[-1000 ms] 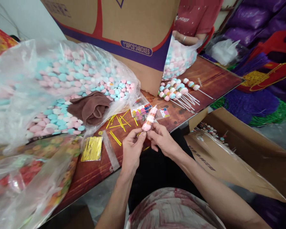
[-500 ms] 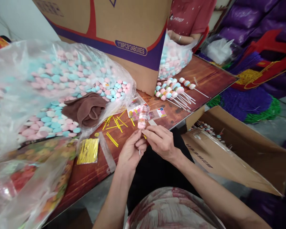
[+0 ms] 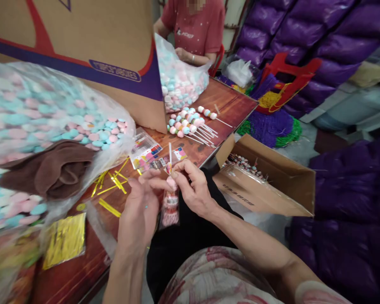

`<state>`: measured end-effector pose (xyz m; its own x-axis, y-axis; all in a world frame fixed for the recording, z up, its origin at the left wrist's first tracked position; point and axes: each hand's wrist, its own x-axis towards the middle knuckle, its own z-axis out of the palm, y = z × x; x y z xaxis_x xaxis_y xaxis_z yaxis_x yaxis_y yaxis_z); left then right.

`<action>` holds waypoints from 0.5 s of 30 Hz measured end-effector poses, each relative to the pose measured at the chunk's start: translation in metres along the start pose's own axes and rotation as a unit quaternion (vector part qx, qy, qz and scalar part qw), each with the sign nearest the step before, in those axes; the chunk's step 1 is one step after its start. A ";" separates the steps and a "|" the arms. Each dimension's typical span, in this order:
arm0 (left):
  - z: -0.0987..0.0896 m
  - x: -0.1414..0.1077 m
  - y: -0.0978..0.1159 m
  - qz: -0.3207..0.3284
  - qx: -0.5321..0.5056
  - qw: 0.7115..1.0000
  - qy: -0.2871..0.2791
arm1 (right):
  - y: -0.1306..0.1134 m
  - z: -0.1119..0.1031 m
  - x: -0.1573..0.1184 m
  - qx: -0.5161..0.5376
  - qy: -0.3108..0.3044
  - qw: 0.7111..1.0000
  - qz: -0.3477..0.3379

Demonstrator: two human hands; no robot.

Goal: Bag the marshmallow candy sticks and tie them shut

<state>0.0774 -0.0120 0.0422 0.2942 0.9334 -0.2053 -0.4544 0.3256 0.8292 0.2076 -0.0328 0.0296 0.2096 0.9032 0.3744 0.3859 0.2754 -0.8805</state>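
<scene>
My right hand pinches the neck of a wrapped marshmallow skewer. The skewer hangs upside down in its clear printed bag, pink at the lower end, with its white stick pointing up above my fingertips. My left hand is just to the left, slightly blurred, its fingers apart and a fingertip close to the bag's neck; whether it touches cannot be made out. Yellow twist ties lie loose on the table beyond my left hand. Printed clear bags lie beyond my hands.
Bare marshmallow skewers lie in a pile at the back. A large bag of marshmallows and a brown cloth cover the left. A tall carton stands behind; an open box is at right. A co-worker sits across.
The wrapped skewer has turned over, from bag up to bag hanging down with its stick upward. My left hand has opened and moved off it. The view has swung right.
</scene>
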 end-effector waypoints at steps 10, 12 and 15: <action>0.033 -0.001 -0.052 -0.028 0.103 0.994 -0.031 | 0.003 -0.043 -0.042 0.111 0.045 0.982 0.143; 0.046 0.000 -0.064 -0.012 0.111 0.994 0.000 | 0.010 -0.053 -0.056 0.121 0.014 0.972 0.200; 0.058 0.005 -0.073 0.013 0.190 0.981 -0.041 | 0.026 -0.067 -0.069 0.163 0.027 0.951 0.262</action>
<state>0.1612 -0.0405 0.0109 0.3611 0.9202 -0.1511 -0.1213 0.2070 0.9708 0.2634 -0.1104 0.0003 0.3460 0.9286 -0.1345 -0.0820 -0.1128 -0.9902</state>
